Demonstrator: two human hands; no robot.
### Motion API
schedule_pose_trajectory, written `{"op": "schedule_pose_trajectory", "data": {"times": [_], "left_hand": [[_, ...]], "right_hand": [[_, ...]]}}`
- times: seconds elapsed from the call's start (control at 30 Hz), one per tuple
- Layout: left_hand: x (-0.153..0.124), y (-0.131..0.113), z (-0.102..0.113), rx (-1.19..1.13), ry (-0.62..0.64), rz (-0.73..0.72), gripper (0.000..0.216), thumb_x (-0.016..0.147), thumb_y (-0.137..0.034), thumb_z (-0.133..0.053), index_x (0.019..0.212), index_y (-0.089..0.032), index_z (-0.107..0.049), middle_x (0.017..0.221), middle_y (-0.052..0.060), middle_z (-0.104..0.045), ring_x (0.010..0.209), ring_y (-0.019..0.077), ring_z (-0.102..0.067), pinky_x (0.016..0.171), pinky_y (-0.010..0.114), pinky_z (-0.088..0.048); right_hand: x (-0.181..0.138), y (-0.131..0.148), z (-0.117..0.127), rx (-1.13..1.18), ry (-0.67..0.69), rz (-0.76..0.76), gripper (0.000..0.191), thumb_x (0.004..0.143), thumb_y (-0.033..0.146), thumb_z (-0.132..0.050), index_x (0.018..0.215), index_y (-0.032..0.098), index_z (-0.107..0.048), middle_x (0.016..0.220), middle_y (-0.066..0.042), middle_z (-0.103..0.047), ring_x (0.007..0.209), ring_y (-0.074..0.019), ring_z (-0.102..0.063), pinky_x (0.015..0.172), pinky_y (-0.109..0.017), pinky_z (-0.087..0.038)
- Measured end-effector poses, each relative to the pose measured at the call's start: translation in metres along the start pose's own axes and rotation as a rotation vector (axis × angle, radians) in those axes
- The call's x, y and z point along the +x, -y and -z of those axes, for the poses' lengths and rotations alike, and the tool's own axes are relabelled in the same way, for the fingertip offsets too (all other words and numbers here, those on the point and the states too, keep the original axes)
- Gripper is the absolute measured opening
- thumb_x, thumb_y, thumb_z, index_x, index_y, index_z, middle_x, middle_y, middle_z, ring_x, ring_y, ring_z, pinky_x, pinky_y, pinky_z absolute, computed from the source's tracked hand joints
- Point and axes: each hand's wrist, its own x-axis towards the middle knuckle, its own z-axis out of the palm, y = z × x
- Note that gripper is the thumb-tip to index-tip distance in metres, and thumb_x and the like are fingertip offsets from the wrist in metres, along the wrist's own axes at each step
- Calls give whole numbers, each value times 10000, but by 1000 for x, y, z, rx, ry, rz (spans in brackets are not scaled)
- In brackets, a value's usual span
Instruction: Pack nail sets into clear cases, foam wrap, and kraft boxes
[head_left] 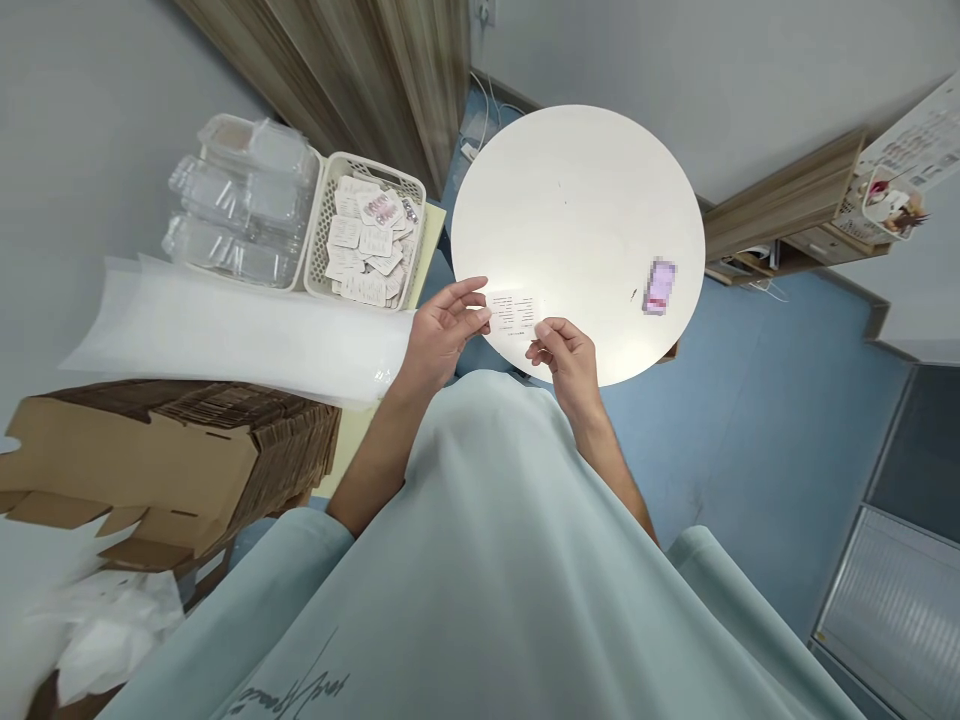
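Printed slip, text illegible, pinched by left hand and right hand; blurred purple item on round table.

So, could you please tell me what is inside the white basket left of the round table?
The white basket holds a loose pile of small white packets, one showing pink blisters. Whatever lies beneath the pile is covered.

Bright even indoor light; glare on white round table; fisheye-warped edges.
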Motion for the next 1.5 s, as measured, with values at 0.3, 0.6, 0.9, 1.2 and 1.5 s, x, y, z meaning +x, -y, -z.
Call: {"op": "schedule_pose_trajectory", "data": {"times": [0.3, 0.6, 0.9, 1.2, 1.5], "left_hand": [[-2, -8, 3, -11, 53, 29, 656, 842, -486, -1022, 1413, -273, -776, 1247, 88, -808, 1249, 281, -782, 1016, 378, -670], [-14, -15, -6, -159, 265, 177, 794, 823, -587, -1015, 1497, -245, -768, 1372, 159, -838, 1365, 411, -771, 1149, 551, -620], [-17, -11, -7, -129, 197, 88, 769, 804, -578, -1026, 1452, -239, -788, 1358, 161, -844, 1386, 420, -767, 1168, 558, -622], [-16, -4, -9, 98, 15, -36, 837, 795, -522, -1063, 1504, -230, -726, 1480, 183, -774, 1453, 401, -719, 1227, 537, -597], [-15, -5, 1, 141, -19, -99, 680, 865, -455, -986, 1470, -249, -753, 1415, 138, -793, 1394, 358, -742, 1207, 531, -621]], "right_hand": [[0, 1, -3, -2, 55, -25, 568, 937, 818, -788, 944, 264, -662, 801, 7, -709, 737, -157, -707, 680, -292, -594], [-1, -2, -5, 20, 248, -63, 609, 961, 862, -748, 892, 263, -659, 747, 0, -695, 679, -163, -646, 649, -311, -583], [-4, -5, -15, -37, 143, -27, 598, 908, 843, -823, 1023, 270, -696, 872, 0, -754, 738, -162, -710, 685, -308, -602], [-18, -1, -29, -357, 2, 306, 429, 989, 692, -829, 1027, 277, -731, 1095, -38, -775, 838, -176, -741, 778, -361, -646], [-9, 3, -22, -338, -138, 295, 420, 1034, 697, -762, 1044, 277, -764, 1023, -34, -802, 811, -190, -773, 754, -357, -662]]}}
